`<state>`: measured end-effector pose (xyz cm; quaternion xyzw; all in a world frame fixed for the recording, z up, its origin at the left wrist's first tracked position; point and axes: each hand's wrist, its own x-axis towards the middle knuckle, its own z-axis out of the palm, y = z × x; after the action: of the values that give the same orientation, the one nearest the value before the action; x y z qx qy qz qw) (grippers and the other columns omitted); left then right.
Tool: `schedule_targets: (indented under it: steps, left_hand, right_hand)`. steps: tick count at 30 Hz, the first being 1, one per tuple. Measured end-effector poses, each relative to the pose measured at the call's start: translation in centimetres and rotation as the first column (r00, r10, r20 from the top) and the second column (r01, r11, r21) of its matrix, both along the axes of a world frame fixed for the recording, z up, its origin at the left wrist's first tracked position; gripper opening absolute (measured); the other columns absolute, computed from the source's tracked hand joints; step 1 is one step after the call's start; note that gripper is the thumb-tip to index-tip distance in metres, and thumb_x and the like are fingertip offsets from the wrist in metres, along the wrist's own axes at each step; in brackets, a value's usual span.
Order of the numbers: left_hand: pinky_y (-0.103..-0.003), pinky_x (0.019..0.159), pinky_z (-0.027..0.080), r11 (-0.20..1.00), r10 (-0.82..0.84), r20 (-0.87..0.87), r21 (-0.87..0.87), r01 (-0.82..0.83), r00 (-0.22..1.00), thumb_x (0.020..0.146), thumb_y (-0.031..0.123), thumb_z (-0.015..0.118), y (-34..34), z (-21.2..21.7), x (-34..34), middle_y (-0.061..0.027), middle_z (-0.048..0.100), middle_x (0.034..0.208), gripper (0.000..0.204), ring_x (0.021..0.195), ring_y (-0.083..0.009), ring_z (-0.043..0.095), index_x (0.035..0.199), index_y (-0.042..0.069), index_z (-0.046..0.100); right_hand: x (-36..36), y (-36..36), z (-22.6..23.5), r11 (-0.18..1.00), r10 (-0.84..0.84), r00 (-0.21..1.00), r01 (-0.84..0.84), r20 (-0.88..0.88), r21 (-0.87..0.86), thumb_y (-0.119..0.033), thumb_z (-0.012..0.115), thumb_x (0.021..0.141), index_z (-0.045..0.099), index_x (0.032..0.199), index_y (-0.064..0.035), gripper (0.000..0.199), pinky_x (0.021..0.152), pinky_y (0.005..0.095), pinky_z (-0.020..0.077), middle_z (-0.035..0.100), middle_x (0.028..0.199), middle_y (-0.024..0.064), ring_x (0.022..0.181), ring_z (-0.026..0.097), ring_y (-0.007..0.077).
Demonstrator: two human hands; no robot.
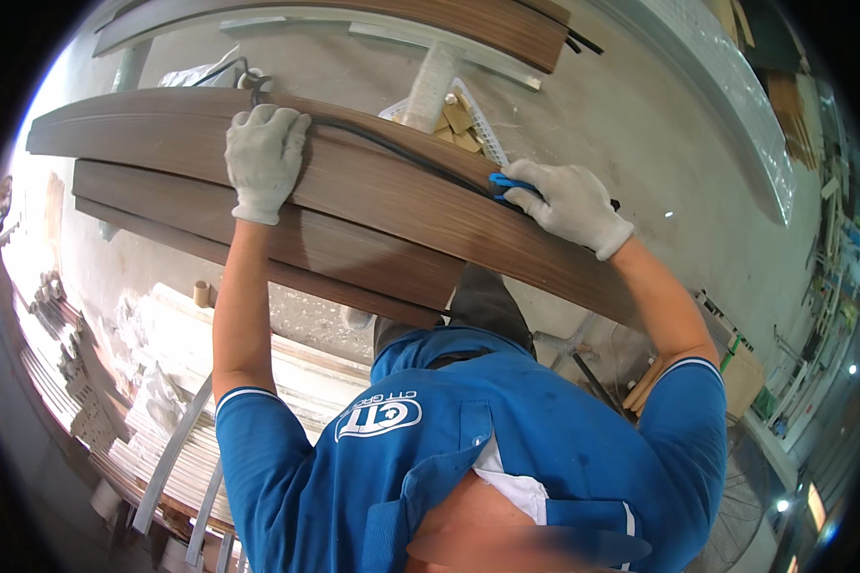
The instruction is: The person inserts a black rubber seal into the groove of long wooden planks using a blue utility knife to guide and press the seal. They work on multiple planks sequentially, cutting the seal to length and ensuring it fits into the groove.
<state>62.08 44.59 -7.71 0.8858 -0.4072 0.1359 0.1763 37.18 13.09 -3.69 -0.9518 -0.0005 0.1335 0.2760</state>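
A long brown wood-grain board (pixel 392 172) lies across in front of me. My left hand (pixel 266 162), in a pale work glove, is closed at its far edge, around a thin black strip. That strip (pixel 382 143) runs right along the edge to my other hand. There my right hand (pixel 569 205), also gloved, grips a blue hand tool (pixel 511 186) against the strip and the board. Its exact kind is hidden by the fingers. Left of my left hand, the strip's loose part (pixel 244 69) curls up past the edge.
More brown boards (pixel 354 253) lie on the near side. Beyond stands another board (pixel 430 24) on a wrapped support (pixel 432 86). A white basket (pixel 483 119) holds brown pieces. Pale lengths are stacked (pixel 186 353) at lower left; a plastic-wrapped length (pixel 726 95) lies far right.
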Motion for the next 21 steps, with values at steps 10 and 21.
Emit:
schedule_targets:
  steps: [10,21]
  left_hand:
    - [-0.044,0.08,0.049,0.999,0.046,-0.077,-0.005,-0.046,0.996,0.092,0.026,0.072,0.0,-0.1,-0.3,-0.0059,0.069,0.092,0.015,0.087,-0.0325,0.062,0.091,0.012,0.074]
    - [-0.046,0.08,0.051,0.998,0.061,-0.055,-0.019,-0.062,0.997,0.092,0.027,0.072,0.3,-0.2,-0.2,-0.0062,0.07,0.093,0.015,0.089,-0.0335,0.062,0.092,0.012,0.075]
  right_hand:
    - [12.2,6.8,0.8,0.983,0.147,0.989,-0.148,-0.02,-0.113,-0.043,0.056,0.103,0.063,0.121,-0.0196,0.031,0.073,0.0529,0.0551,0.075,0.086,0.0108,0.084,0.074,0.0338]
    - [12.7,8.7,0.1,0.997,0.033,0.999,-0.035,-0.036,-0.071,-0.044,0.053,0.104,0.062,0.127,-0.019,0.035,0.081,0.0532,0.055,0.075,0.091,0.0154,0.091,0.073,0.038]
